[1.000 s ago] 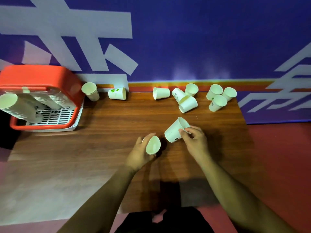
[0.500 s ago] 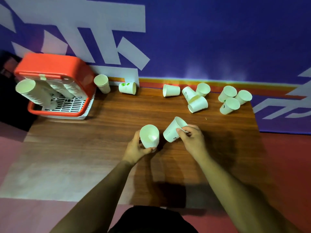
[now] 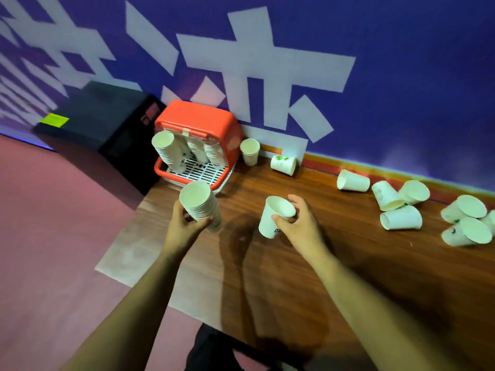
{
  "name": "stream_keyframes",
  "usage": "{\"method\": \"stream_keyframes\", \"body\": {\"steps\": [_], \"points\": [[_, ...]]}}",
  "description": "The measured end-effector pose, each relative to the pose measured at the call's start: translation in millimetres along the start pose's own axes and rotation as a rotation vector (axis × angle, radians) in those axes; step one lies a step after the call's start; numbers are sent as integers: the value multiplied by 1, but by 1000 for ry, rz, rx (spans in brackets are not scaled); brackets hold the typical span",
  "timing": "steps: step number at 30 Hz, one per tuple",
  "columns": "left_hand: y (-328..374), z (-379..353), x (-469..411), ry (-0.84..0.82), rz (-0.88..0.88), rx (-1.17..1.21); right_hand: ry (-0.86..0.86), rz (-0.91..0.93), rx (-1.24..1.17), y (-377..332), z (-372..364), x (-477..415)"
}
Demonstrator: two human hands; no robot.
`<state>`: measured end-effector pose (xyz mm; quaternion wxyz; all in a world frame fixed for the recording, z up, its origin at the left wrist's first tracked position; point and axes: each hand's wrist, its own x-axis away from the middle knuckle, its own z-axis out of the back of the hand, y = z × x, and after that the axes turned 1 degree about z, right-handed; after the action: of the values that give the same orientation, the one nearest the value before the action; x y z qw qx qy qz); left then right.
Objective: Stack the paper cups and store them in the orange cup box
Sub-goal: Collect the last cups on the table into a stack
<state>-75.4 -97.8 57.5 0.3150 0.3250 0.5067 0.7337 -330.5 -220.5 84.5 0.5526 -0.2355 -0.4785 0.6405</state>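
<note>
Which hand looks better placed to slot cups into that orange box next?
Probably the left hand. It grips the stack of cups and sits just in front of the orange box. The right hand holds only a single cup, farther from the box.
</note>
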Motion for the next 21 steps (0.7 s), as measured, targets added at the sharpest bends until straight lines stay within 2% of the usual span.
{"method": "stream_keyframes", "body": {"steps": [6, 15, 21], "points": [[-14, 55, -69, 75, -20, -19, -41, -37, 61, -41, -80, -37], [-28, 77, -188, -53, -101, 1, 31, -98, 61, -84, -186, -92], [-41, 76, -219, -104, -105, 9, 79, -128, 30, -91, -214, -113]]}}
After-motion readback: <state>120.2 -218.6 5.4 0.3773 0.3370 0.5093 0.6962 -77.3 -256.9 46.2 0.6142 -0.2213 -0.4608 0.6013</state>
